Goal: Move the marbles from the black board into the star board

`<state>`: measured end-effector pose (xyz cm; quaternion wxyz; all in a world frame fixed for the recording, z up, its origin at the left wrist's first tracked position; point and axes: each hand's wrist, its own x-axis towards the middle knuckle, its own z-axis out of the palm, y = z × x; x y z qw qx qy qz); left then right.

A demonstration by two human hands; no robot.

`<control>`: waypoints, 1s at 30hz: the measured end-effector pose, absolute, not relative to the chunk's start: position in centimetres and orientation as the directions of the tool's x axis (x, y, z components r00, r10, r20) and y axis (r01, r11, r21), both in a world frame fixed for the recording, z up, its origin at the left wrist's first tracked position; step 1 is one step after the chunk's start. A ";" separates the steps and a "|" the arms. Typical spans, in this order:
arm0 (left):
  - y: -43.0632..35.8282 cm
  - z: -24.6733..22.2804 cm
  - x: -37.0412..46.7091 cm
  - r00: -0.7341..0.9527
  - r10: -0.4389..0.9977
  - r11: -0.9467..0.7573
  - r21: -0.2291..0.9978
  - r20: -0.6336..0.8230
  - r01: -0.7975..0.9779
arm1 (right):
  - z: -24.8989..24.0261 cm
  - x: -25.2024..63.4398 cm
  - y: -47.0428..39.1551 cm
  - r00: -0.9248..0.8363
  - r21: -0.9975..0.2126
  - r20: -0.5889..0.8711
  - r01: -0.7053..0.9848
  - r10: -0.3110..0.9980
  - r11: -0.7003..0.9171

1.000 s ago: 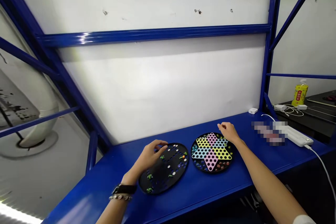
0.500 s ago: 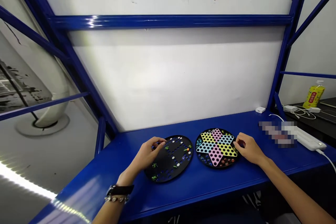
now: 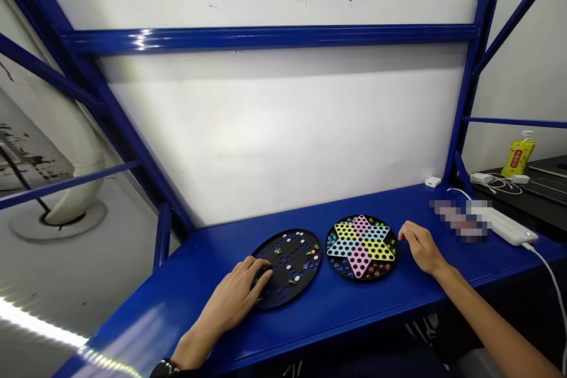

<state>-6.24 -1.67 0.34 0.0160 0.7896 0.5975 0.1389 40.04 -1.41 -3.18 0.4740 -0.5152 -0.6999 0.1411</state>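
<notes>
— Doing what with the left hand?

— Reaching over the left rim of the round black board, fingers bent and loosely open, thumb set apart from them. Hiding part of that rim. Cannot tell of anything under or between the fingertips.

— And with the right hand?

— Hovering or resting just beside the right rim of the star board, fingers loosely curled. Cannot tell of contact with the rim, nor of anything inside the curl.

— Where to find both boards?

— Lying flat, side by side with a narrow gap, on the blue worktop, between back and front edges. To the left, nearer the worktop's left edge, the black one, dotted with white discs, small green pieces and an orange piece. To the right, the other, with a pink, yellow and light-blue star and marbles around it, under the points: blue at lower left, red at lower right.

— Anything farther right?

— Yes: near the back right corner, a white adapter; toward the right end, a white power strip, beside a pixelated patch. Beyond, on a dark table, a yellow bottle and white cables.
</notes>
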 end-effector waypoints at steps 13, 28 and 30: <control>-1.8 0.2 -4.1 0.281 0.946 -0.317 0.277 0.163 0.907 | -2.1 38.2 -2.0 -0.262 -0.379 0.392 0.827 0.882 0.414; -2.1 0.5 -3.4 0.316 0.942 -0.336 0.263 0.117 0.904 | -2.6 38.7 -0.7 -0.376 -0.265 0.197 0.869 0.905 0.419; -2.2 0.5 -3.4 0.315 0.942 -0.335 0.270 0.114 0.903 | -2.7 38.8 -0.4 -0.370 -0.288 0.184 0.865 0.911 0.410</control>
